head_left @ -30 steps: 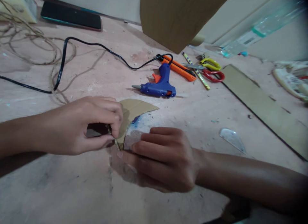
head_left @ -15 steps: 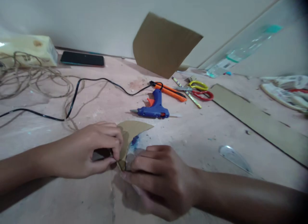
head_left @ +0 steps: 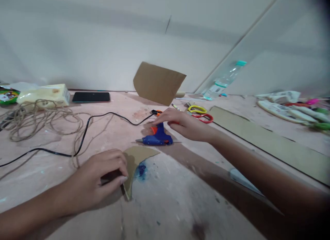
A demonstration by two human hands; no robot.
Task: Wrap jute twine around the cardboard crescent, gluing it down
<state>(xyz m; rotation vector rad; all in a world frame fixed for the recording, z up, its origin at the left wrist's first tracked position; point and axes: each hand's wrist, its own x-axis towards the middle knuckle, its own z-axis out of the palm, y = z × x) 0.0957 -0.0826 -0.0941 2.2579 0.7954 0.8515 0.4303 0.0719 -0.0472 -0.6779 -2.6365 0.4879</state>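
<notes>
My left hand (head_left: 107, 176) pinches the edge of a curved cardboard piece (head_left: 134, 161) lying on the table, its thumb and fingers together at the left side. Beyond it lies a blue glue gun (head_left: 157, 138) with an orange trigger, its nozzle pointing left. My right hand (head_left: 180, 123) reaches over the handle of the glue gun, fingers stretched to the left; whether they touch it I cannot tell. An orange cutter (head_left: 158, 112) is mostly hidden behind my right hand. Beside the cardboard piece is a blue stain on the table.
A cardboard sheet (head_left: 158, 83) leans at the wall. Scissors (head_left: 198, 109), a bottle (head_left: 223, 82) and a long cardboard strip (head_left: 268, 143) are at the right. Twine (head_left: 46, 119), a phone (head_left: 91, 97), a yellow packet (head_left: 58, 94) and a black cord (head_left: 89, 124) are at the left.
My right hand has left the cardboard piece and moved forward to the glue gun. My left hand stays at the cardboard. The view has tilted up, showing more wall.
</notes>
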